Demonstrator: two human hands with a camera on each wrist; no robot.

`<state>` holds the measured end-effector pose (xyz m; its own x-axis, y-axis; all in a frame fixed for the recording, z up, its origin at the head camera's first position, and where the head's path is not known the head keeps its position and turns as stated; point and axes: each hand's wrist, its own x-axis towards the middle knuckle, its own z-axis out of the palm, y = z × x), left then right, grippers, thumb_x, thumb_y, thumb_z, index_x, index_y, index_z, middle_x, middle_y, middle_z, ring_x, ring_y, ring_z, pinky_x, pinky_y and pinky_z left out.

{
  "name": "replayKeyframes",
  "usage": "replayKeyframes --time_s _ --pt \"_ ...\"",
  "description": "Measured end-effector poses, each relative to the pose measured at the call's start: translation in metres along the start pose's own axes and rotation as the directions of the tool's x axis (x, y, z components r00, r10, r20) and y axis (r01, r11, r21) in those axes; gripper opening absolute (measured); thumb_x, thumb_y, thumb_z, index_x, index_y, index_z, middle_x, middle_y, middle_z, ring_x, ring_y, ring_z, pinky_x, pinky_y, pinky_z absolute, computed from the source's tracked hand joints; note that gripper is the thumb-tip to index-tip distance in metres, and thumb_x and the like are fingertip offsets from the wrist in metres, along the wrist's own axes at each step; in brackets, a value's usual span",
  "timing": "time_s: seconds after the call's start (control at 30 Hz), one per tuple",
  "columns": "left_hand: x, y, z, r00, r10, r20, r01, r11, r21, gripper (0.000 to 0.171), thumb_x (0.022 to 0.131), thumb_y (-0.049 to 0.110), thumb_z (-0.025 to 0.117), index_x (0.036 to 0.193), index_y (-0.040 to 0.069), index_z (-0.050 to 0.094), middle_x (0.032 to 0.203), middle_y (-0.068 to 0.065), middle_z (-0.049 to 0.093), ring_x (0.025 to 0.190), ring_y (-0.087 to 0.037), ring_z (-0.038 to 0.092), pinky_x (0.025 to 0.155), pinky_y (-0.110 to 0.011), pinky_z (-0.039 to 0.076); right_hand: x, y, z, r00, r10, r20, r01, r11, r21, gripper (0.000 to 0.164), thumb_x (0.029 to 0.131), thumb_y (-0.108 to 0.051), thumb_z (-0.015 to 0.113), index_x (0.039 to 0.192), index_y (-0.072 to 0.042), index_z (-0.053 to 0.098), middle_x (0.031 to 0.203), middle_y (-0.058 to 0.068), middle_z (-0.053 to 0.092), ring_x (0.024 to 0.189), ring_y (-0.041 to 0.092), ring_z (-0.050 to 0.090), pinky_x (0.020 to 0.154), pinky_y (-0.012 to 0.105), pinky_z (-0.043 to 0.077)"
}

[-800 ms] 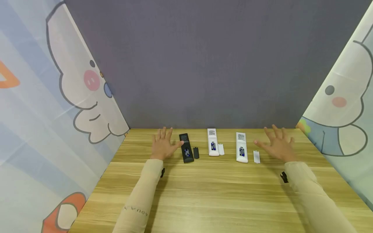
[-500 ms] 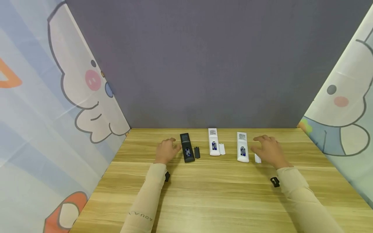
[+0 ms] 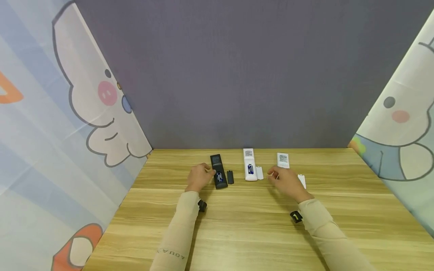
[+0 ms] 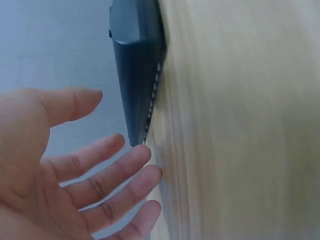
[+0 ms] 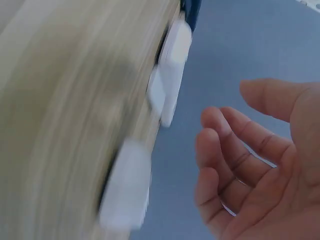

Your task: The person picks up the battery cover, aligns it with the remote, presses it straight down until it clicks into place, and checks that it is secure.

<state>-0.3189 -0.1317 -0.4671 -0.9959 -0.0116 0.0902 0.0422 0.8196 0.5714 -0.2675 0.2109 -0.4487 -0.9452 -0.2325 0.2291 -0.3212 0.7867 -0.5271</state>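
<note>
A black remote control [image 3: 216, 162] lies back up with batteries showing in its bay, its black battery cover [image 3: 230, 177] to the right. Beside its left edge is my left hand [image 3: 197, 177], fingers loosely bent and apart from the remote in the left wrist view. My right hand [image 3: 288, 183] hovers with relaxed fingers, holding nothing, and hides the lower part of the right white remote control [image 3: 283, 158]. To its left lie the middle white remote control [image 3: 249, 158], batteries exposed, and a white battery cover [image 3: 259, 172]. Another white cover [image 3: 302, 181] is right of my right hand.
All this lies near the back of a wood-grain table [image 3: 237, 226]. A dark grey panel [image 3: 217, 75] rises behind it. Cartoon-printed curtains [image 3: 40, 150] hang on both sides.
My right hand has moved left from beside the right cover to over the right white remote. My left hand has shifted right toward the black remote. Spread fingers have relaxed inward on both.
</note>
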Motion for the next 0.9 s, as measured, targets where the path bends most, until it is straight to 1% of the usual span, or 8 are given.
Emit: replayKeyframes --time_s 0.23,0.33,0.43,0.5,0.57,0.63,0.73,0.9 --pt "0.01 0.007 0.007 0.997 -0.075 0.012 0.076 0.996 -0.046 0.039 0.096 0.043 0.07 0.117 0.011 0.075 0.111 -0.007 0.078 0.086 -0.024 0.071 0.07 -0.041 0.057 0.014 -0.026 0.026 0.998 0.019 0.052 -0.024 0.994 0.108 0.012 0.096 -0.018 0.069 0.102 -0.008 0.071 0.077 0.002 0.065 0.057 0.013 0.051 0.055 0.029 0.042" --pt "0.013 0.009 0.01 0.994 -0.109 0.016 0.11 0.991 -0.073 0.039 0.096 0.044 0.069 0.117 0.011 0.075 0.117 -0.008 0.076 0.092 -0.025 0.071 0.078 -0.044 0.057 0.02 -0.035 0.035 0.997 0.019 0.072 -0.027 0.993 0.113 0.012 0.096 -0.018 0.069 0.102 -0.008 0.071 0.076 0.001 0.065 0.055 0.012 0.052 0.056 0.03 0.043" --pt "0.016 0.011 0.014 0.991 -0.134 0.019 0.136 0.987 -0.09 0.035 0.095 0.044 0.07 0.105 0.011 0.075 0.099 -0.004 0.074 0.075 -0.018 0.063 0.064 -0.036 0.052 0.027 -0.045 0.043 0.995 0.023 0.095 -0.034 0.993 0.113 0.015 0.096 -0.017 0.069 0.105 -0.006 0.071 0.076 0.0 0.065 0.054 0.01 0.056 0.067 0.039 0.051" --pt "0.018 0.012 0.016 0.989 -0.146 0.027 0.148 0.985 -0.091 0.034 0.096 0.045 0.07 0.089 0.011 0.072 0.077 0.001 0.065 0.061 -0.014 0.051 0.053 -0.03 0.041 0.031 -0.052 0.046 0.994 0.027 0.108 -0.04 0.992 0.121 0.016 0.097 -0.016 0.069 0.107 -0.004 0.07 0.075 0.0 0.065 0.053 0.011 0.059 0.088 0.05 0.053" --pt "0.019 0.013 0.017 0.987 -0.159 0.03 0.161 0.983 -0.09 0.037 0.095 0.045 0.07 0.077 0.014 0.066 0.063 0.004 0.052 0.052 -0.013 0.04 0.048 -0.028 0.031 0.036 -0.059 0.051 0.991 0.037 0.128 -0.057 0.987 0.152 0.018 0.097 -0.014 0.068 0.11 -0.001 0.069 0.074 0.001 0.065 0.052 0.013 0.062 0.092 0.055 0.053" --pt "0.02 0.014 0.018 0.984 -0.174 0.032 0.177 0.98 -0.091 0.04 0.095 0.046 0.07 0.071 0.015 0.062 0.056 0.005 0.042 0.049 -0.013 0.034 0.046 -0.028 0.027 0.04 -0.065 0.055 0.987 0.053 0.151 -0.081 0.98 0.183 0.021 0.097 -0.013 0.069 0.113 0.001 0.068 0.074 0.004 0.066 0.052 0.015 0.064 0.089 0.051 0.056" --pt "0.02 0.017 0.018 0.979 -0.202 0.016 0.203 0.975 -0.088 0.04 0.094 0.047 0.071 0.07 0.016 0.063 0.054 0.006 0.043 0.048 -0.013 0.037 0.044 -0.028 0.027 0.047 -0.072 0.064 0.981 0.075 0.181 -0.112 0.973 0.202 0.027 0.097 -0.01 0.068 0.121 0.003 0.065 0.075 0.007 0.068 0.052 0.015 0.064 0.06 0.035 0.056" --pt "0.02 0.021 0.019 0.969 -0.245 0.007 0.245 0.968 -0.055 0.04 0.093 0.048 0.072 0.073 0.014 0.062 0.06 0.002 0.051 0.051 -0.015 0.044 0.045 -0.03 0.03 0.058 -0.083 0.076 0.97 0.108 0.22 -0.146 0.976 0.162 0.039 0.098 -0.012 0.068 0.133 0.001 0.059 0.08 0.006 0.072 0.053 0.015 0.065 0.058 0.026 0.051"
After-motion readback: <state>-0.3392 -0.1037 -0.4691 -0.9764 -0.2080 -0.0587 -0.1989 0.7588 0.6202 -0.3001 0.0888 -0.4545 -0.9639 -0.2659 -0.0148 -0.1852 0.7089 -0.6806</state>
